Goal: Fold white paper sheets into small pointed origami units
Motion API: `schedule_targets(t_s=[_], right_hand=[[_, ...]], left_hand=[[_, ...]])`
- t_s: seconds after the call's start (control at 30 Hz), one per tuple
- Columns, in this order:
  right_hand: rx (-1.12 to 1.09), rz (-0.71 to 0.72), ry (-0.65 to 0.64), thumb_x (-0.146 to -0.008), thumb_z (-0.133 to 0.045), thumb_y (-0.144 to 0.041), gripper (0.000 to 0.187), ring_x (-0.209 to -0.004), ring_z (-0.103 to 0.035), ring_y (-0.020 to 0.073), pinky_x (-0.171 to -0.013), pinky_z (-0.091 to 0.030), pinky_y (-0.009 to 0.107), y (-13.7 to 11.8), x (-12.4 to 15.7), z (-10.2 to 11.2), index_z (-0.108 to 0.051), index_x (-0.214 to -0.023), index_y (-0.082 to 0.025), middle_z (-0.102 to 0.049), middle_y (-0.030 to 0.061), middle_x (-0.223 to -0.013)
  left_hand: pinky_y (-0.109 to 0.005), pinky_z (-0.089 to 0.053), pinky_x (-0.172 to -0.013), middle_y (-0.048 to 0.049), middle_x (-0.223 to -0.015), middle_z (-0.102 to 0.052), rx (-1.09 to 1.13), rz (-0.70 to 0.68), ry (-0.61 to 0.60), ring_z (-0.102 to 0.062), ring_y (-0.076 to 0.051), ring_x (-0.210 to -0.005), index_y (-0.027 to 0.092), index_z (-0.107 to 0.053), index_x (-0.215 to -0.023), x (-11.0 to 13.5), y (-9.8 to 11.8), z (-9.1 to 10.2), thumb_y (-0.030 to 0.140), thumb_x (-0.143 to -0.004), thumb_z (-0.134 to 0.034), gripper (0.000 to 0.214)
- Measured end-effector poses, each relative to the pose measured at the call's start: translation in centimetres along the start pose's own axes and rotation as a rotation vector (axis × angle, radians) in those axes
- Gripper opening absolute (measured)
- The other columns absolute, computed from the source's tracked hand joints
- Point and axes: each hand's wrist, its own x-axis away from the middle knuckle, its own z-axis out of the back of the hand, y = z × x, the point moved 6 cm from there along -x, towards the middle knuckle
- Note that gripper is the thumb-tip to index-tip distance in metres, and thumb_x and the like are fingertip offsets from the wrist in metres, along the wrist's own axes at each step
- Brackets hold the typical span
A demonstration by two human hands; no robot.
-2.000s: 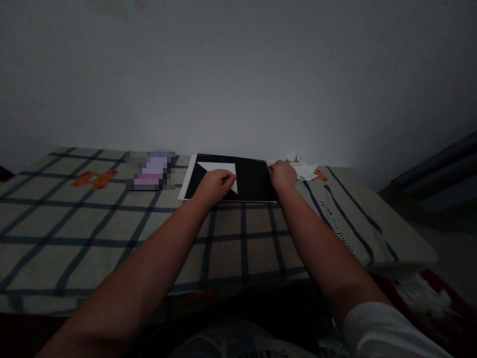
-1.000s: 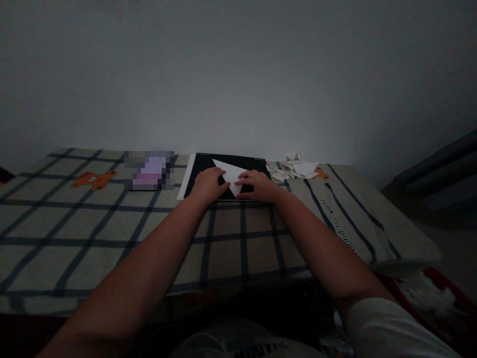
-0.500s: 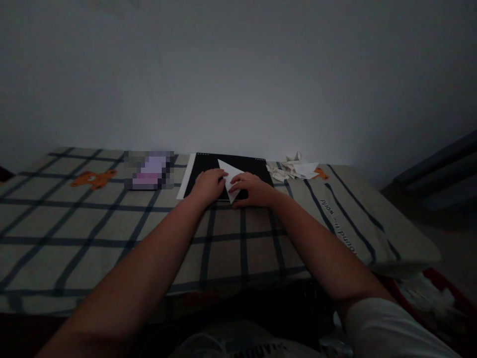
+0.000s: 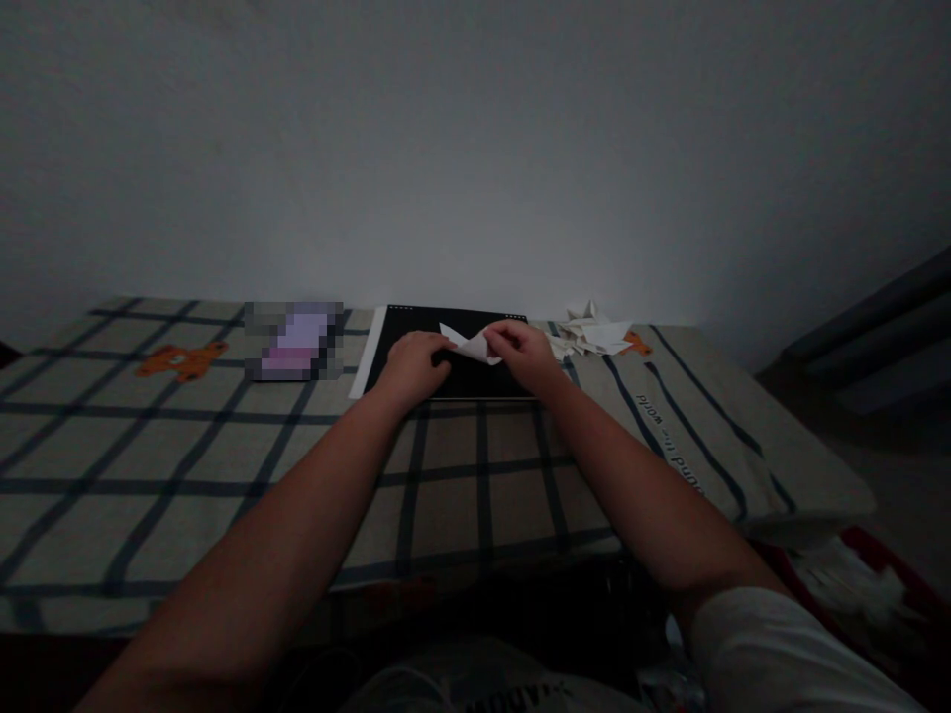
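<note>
The right hand (image 4: 522, 352) pinches the curled white paper sheet (image 4: 474, 346) at three o'clock; the left hand (image 4: 414, 366), fingers loosely spread, touches nine o'clock, presumably bracing it.

The person's hands (image 4: 414, 369) and forearms (image 4: 297, 505) are bare. Right of and below the hands, a pale short sleeve (image 4: 773, 639) shows; directly below, a dim greyish shirt (image 4: 446, 685) bears dark lettering (image 4: 516, 696).
</note>
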Motion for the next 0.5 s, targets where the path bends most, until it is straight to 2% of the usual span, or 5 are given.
schedule_targets(t_s=[0.13,0.23,0.33,0.43,0.5], right_hand=[[-0.113,-0.205,0.237,-0.097,-0.046,-0.047,0.035,-0.081,-0.065,0.0155,-0.076,-0.053,0.028,1.3,-0.4,1.9,-0.069,-0.103,-0.021,-0.069,0.003,-0.084],[-0.215,-0.285,0.285,-0.099,-0.043,-0.049,0.04,-0.091,-0.068,0.0152,-0.08,-0.054,0.028,1.9,-0.6,2.6,-0.069,-0.111,-0.021,-0.073,0.006,-0.1],[-0.328,-0.324,0.197,-0.095,-0.052,-0.047,0.035,-0.092,-0.069,0.0149,-0.079,-0.054,0.027,2.2,-0.7,2.1,-0.071,-0.108,-0.021,-0.074,0.0064,-0.104],[-0.426,-0.399,0.041,-0.088,-0.063,-0.042,0.027,-0.079,-0.069,0.0147,-0.068,-0.052,0.025,2.7,-0.5,0.8,-0.073,-0.093,-0.017,-0.076,0.0065,-0.09],[-0.495,-0.44,-0.002,-0.084,-0.068,-0.039,0.023,-0.07,-0.067,0.0132,-0.062,-0.05,0.023,3.0,-0.3,0.1,-0.071,-0.084,-0.016,-0.075,0.0053,-0.08]], left_hand=[[-0.047,-0.043,-0.107,-0.0054,-0.107,-0.077,0.113,-0.064,0.046,-0.066,-0.025,-0.108,0.024,-0.076,-0.096,0.0,1.5,1.0,0.034,-0.09,-0.062,0.019],[-0.039,-0.052,-0.091,-0.0058,-0.101,-0.078,0.309,0.055,0.111,-0.069,-0.023,-0.094,0.021,-0.076,-0.1,0.0,1.2,1.7,0.038,-0.091,-0.06,0.025],[-0.034,-0.055,-0.081,-0.0067,-0.103,-0.078,0.549,0.216,0.162,-0.07,-0.022,-0.091,0.018,-0.075,-0.107,0.1,0.2,1.8,0.039,-0.088,-0.064,0.03],[-0.035,-0.056,-0.08,-0.0082,-0.104,-0.078,0.712,0.345,0.191,-0.07,-0.022,-0.09,0.016,-0.075,-0.108,0.2,-0.6,1.5,0.037,-0.085,-0.067,0.032],[-0.035,-0.056,-0.081,-0.0089,-0.104,-0.078,0.759,0.413,0.208,-0.071,-0.022,-0.089,0.015,-0.075,-0.107,0.3,-1.0,1.3,0.034,-0.083,-0.069,0.031]])
